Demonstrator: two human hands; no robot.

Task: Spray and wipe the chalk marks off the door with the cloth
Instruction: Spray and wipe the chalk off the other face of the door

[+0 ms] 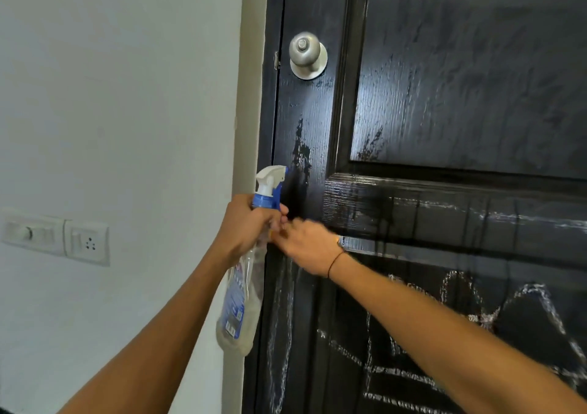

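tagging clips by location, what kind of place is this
Probably a room in a home: a dark panelled door with a round knob, a painted wall, and a switch and socket plate.

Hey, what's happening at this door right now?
A person is cleaning chalk marks off a black door. The left hand grips a spray bottle by its neck, nozzle toward the door. The right hand has reached across to the bottle's trigger area; it is blurred, so its grip is unclear. Wet streaks run down the middle; chalk remains lower down. No cloth is visible.
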